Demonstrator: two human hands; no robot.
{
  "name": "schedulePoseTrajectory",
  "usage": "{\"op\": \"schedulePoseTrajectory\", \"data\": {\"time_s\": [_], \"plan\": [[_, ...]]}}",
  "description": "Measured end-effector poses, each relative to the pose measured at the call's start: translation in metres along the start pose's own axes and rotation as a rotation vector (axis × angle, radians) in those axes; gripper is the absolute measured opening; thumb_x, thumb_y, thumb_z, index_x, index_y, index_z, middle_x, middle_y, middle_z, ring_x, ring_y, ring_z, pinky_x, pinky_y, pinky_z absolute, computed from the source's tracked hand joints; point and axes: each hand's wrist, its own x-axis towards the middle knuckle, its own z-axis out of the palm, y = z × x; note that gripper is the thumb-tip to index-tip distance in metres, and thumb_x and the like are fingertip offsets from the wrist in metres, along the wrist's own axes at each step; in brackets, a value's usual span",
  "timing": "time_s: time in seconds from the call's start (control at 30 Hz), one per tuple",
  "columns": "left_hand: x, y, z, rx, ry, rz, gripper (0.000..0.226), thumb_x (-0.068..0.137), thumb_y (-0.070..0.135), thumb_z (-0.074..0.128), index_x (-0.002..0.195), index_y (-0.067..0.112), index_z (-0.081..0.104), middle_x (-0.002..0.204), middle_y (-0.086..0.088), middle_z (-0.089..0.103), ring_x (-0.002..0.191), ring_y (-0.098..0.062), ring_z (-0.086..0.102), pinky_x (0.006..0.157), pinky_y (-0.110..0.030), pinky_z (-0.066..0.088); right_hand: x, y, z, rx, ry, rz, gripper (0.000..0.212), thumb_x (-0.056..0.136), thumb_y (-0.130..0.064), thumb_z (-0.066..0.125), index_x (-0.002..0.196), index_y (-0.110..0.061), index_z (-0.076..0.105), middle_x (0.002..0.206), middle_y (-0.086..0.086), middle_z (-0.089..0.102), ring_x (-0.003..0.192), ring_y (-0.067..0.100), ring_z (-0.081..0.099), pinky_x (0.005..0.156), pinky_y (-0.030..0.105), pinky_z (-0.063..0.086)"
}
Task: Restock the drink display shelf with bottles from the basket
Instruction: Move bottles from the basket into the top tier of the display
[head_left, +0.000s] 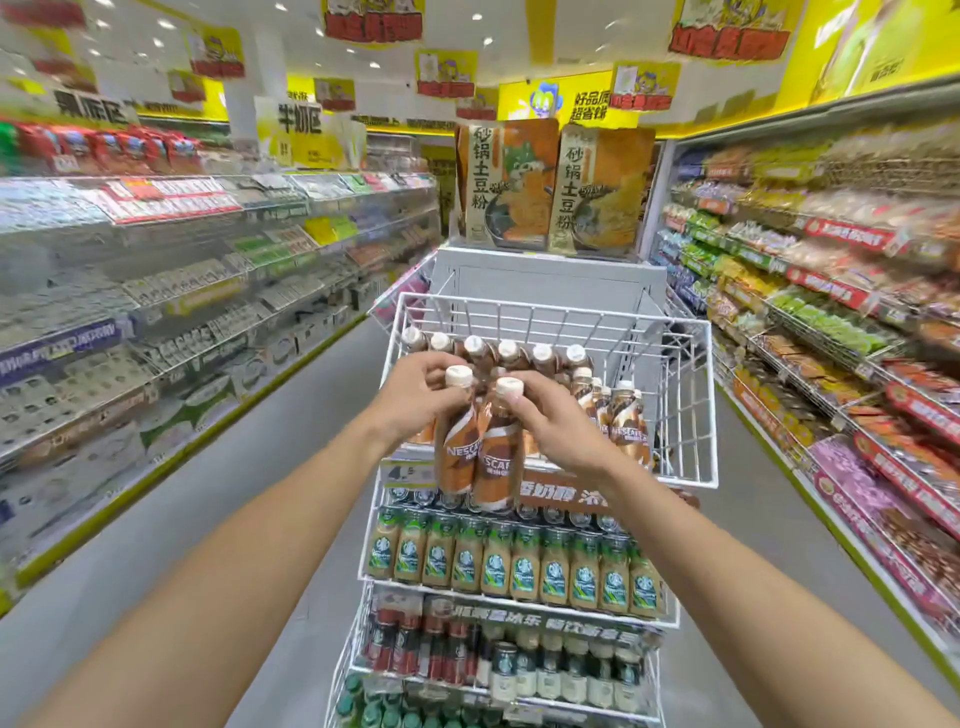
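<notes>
Two brown Nescafé bottles with white caps hang side by side in front of the white wire display shelf (685, 395). My left hand (415, 400) grips the neck of the left bottle (457, 457). My right hand (550, 421) grips the neck of the right bottle (496, 467). Both bottles are upright, just in front of the top tier's front rim. Inside that tier a back row of same-brand bottles (509, 356) stands, with more at the right (626, 415). No basket is visible.
Lower tiers hold green-labelled Starbucks bottles (519, 566) and dark bottles (415, 644). Two tall noodle boxes (550, 187) stand on top of the rack behind. Stocked aisle shelves run along the left (156, 291) and right (841, 322), with grey floor on both sides.
</notes>
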Motion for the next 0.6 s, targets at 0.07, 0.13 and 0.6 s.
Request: {"op": "schedulePoseTrajectory", "data": {"time_s": [0.07,0.13,0.6], "plan": [[0.022,0.001,0.0,-0.01,0.014,-0.001,0.033,0.085,-0.006,0.075,0.113,0.012,0.071,0.111,-0.008,0.078,0.104,-0.014,0.073,0.092,-0.027,0.059,0.019,0.009,-0.009,0.027,0.027,0.013,0.031,0.111,-0.032,0.051,0.134,-0.016,0.063,0.124,-0.003,0.071,0.117,0.014,0.067,0.102,0.04,0.057],[0.042,-0.002,0.001,-0.02,0.038,-0.018,0.038,0.086,-0.008,0.072,0.122,0.004,0.069,0.116,-0.013,0.077,0.11,-0.023,0.073,0.099,-0.037,0.059,0.036,0.019,-0.015,0.066,0.057,0.049,0.029,0.111,-0.033,0.051,0.134,-0.02,0.063,0.125,-0.005,0.07,0.118,0.013,0.066,0.1,0.037,0.057],[0.14,-0.081,0.001,-0.033,-0.114,-0.068,0.033,0.083,0.002,0.079,0.109,0.022,0.073,0.106,0.003,0.08,0.103,-0.008,0.075,0.096,-0.028,0.059,0.111,0.071,0.016,0.025,0.141,0.277,0.04,0.111,-0.033,0.049,0.147,-0.018,0.056,0.131,-0.017,0.064,0.123,-0.003,0.058,0.112,0.035,0.05]]}}
